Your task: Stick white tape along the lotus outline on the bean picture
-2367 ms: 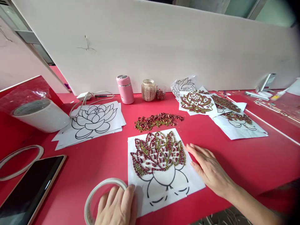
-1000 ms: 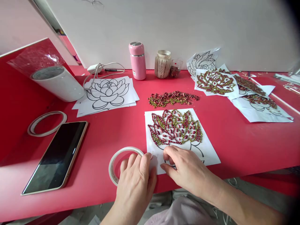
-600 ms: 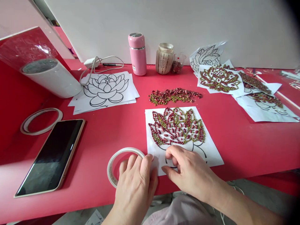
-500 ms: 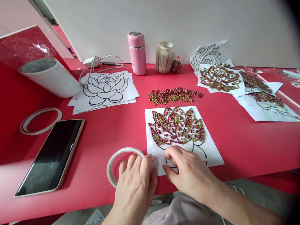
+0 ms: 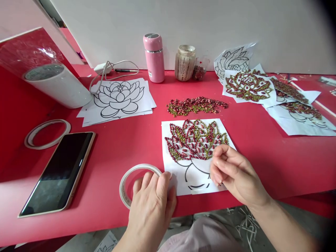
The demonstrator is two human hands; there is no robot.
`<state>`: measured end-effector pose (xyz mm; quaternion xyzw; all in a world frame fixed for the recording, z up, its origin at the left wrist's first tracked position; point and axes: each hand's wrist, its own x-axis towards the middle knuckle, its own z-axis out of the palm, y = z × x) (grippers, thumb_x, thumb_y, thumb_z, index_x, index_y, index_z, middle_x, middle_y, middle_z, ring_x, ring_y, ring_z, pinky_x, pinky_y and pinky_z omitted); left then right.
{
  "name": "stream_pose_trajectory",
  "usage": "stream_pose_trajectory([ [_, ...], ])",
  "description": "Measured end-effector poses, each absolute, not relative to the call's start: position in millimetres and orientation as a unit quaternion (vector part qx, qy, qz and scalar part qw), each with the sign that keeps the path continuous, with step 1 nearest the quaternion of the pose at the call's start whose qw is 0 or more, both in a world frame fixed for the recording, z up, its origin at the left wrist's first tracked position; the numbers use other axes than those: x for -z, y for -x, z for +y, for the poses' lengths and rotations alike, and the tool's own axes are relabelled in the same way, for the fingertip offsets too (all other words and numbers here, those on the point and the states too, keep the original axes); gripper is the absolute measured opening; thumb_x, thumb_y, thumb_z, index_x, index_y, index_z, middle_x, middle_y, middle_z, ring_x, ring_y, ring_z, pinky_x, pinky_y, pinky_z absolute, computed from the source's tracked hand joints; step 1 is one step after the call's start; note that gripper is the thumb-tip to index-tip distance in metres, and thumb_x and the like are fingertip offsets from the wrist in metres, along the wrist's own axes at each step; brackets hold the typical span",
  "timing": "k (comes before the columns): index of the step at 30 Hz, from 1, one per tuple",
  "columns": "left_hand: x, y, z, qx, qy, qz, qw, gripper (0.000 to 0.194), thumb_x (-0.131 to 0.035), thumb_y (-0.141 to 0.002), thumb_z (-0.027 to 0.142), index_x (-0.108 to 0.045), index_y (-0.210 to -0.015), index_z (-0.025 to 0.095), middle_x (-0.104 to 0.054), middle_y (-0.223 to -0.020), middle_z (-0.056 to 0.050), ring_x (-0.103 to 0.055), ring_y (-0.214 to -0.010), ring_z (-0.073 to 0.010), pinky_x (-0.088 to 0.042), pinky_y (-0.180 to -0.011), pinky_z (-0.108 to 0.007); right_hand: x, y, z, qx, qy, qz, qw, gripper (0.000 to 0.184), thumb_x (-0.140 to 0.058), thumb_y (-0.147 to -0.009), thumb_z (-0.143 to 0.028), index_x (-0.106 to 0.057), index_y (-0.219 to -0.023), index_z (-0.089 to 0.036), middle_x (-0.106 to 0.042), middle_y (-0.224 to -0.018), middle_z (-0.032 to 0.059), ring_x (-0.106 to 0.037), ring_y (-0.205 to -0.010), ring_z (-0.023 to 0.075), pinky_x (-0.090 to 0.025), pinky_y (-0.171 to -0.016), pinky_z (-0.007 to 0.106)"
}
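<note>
Through the head camera I am seeing the right hand (image 5: 232, 171) hovering over the right side of the sheet (image 5: 180, 180), its fingers curling inward and their tips drawing close together in a narrow pose; I cannot tell whether anything small is sitting between them. Its forearm is slanting in from the right across the near edge of the red surface (image 5: 262, 157). The left hand (image 5: 153, 199) is lying palm down by that near edge, knuckles bending, its index finger and thumb reaching the sheet's left side. Those fingers are overlapping the rim of a tape ring (image 5: 124, 178); I cannot tell whether they are gripping it.

The sheet is resting just inside the middle of the near edge, with red and green beans (image 5: 195, 140) covering the upper part of its lotus outline, while the lower petals are showing as bare black lines. A loose pile of beans (image 5: 196, 106) is lying just beyond it.

Farther out, a pink bottle (image 5: 153, 61), a jar (image 5: 185, 64) and a small cup (image 5: 201, 70) are standing along the far edge. Bean-covered sheets (image 5: 249, 87) are overlapping toward the far right corner. On the left, a phone (image 5: 59, 173) is lying toward the near left corner, and a stack of lotus drawings (image 5: 119, 99) is sitting beyond it.
</note>
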<state>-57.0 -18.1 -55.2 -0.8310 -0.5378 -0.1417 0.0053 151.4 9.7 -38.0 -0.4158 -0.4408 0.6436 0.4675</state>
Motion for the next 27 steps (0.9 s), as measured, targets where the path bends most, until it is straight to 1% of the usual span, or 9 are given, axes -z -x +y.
stream_pose_trajectory([
  [4,55.4,57.0,-18.2,0.14,0.828,-0.543,-0.002,0.021,-0.046,-0.078,0.017,-0.04,-0.098,0.016,-0.054,-0.075,-0.003,-0.045,-0.071,-0.0202,-0.033,-0.062,-0.032,31.7,-157.7,14.8,-0.656,0.425,-0.372,0.501,0.008,-0.049,-0.079,-0.03,-0.044,-0.081,-0.024,-0.032,-0.063,-0.0052,-0.034,-0.044,0.0072,-0.033,-0.041,0.019],
  [8,54.7,57.1,-18.6,0.14,0.827,-0.544,-0.015,0.02,-0.046,-0.078,0.017,-0.04,-0.097,0.017,-0.054,-0.076,-0.003,-0.045,-0.071,-0.02,-0.032,-0.062,-0.032,19.7,-182.3,24.0,-0.599,0.488,-0.351,0.529,0.009,-0.035,-0.08,-0.03,-0.04,-0.076,-0.025,-0.017,-0.065,-0.004,-0.015,-0.044,0.0094,-0.017,-0.035,0.02],
  [10,54.8,56.6,-18.1,0.142,0.827,-0.544,-0.017,0.019,-0.046,-0.078,0.017,-0.041,-0.096,0.018,-0.054,-0.076,-0.002,-0.046,-0.071,-0.0201,-0.033,-0.062,-0.033,12.6,-191.9,25.7,-0.557,0.505,-0.367,0.548,0.014,-0.029,-0.083,-0.031,-0.04,-0.077,-0.025,-0.014,-0.067,-0.0038,-0.012,-0.045,0.0109,-0.015,-0.035,0.021],
  [12,55.1,56.0,-17.4,0.144,0.827,-0.544,-0.013,0.018,-0.046,-0.078,0.017,-0.041,-0.096,0.017,-0.054,-0.076,-0.002,-0.046,-0.072,-0.0202,-0.033,-0.062,-0.033,8.1,-190.7,21.7,-0.522,0.499,-0.407,0.559,0.012,-0.031,-0.085,-0.031,-0.04,-0.079,-0.026,-0.017,-0.066,-0.0036,-0.018,-0.046,0.0106,-0.021,-0.036,0.021],
  [14,55.1,55.6,-17.2,0.145,0.826,-0.544,-0.008,0.018,-0.046,-0.078,0.017,-0.041,-0.096,0.017,-0.054,-0.076,-0.003,-0.046,-0.072,-0.0204,-0.033,-0.062,-0.033,9.0,-176.6,11.0,-0.491,0.503,-0.478,0.527,0.004,-0.042,-0.083,-0.029,-0.043,-0.084,-0.026,-0.03,-0.067,-0.0025,-0.033,-0.051,0.0104,-0.032,-0.043,0.021],
  [16,54.8,55.6,-17.6,0.145,0.826,-0.545,-0.004,0.018,-0.046,-0.078,0.017,-0.041,-0.096,0.017,-0.054,-0.075,-0.003,-0.047,-0.072,-0.0205,-0.033,-0.062,-0.033,15.8,-153.3,-3.6,-0.442,0.538,-0.583,0.418,0.013,-0.049,-0.082,-0.022,-0.046,-0.094,-0.025,-0.043,-0.076,-0.0002,-0.045,-0.063,0.0118,-0.041,-0.053,0.022],
  [17,54.7,55.8,-17.9,0.143,0.826,-0.545,-0.005,0.018,-0.046,-0.078,0.017,-0.041,-0.096,0.017,-0.054,-0.075,-0.002,-0.047,-0.072,-0.0205,-0.033,-0.062,-0.033,20.9,-140.8,-10.9,-0.407,0.542,-0.633,0.374,0.016,-0.049,-0.081,-0.018,-0.047,-0.095,-0.024,-0.045,-0.078,0.0,-0.047,-0.067,0.0121,-0.043,-0.058,0.023],
  [21,54.6,56.3,-19.1,0.141,0.825,-0.547,-0.016,0.019,-0.047,-0.078,0.016,-0.041,-0.095,0.018,-0.054,-0.074,-0.002,-0.047,-0.071,-0.0203,-0.032,-0.061,-0.032,42.7,-104.4,-28.6,-0.275,0.54,-0.716,0.345,0.018,-0.043,-0.077,-0.006,-0.044,-0.088,-0.02,-0.047,-0.078,0.0002,-0.048,-0.067,0.0125,-0.043,-0.061,0.025],
  [27,55.0,56.0,-19.5,0.147,0.821,-0.551,-0.025,0.021,-0.047,-0.076,0.015,-0.04,-0.095,0.019,-0.053,-0.076,-0.001,-0.046,-0.071,-0.0201,-0.032,-0.062,-0.032,53.2,-96.5,-25.0,-0.214,0.577,-0.726,0.308,0.017,-0.045,-0.076,-0.006,-0.041,-0.083,-0.021,-0.048,-0.074,-0.0017,-0.048,-0.063,0.0122,-0.038,-0.056,0.023],
])
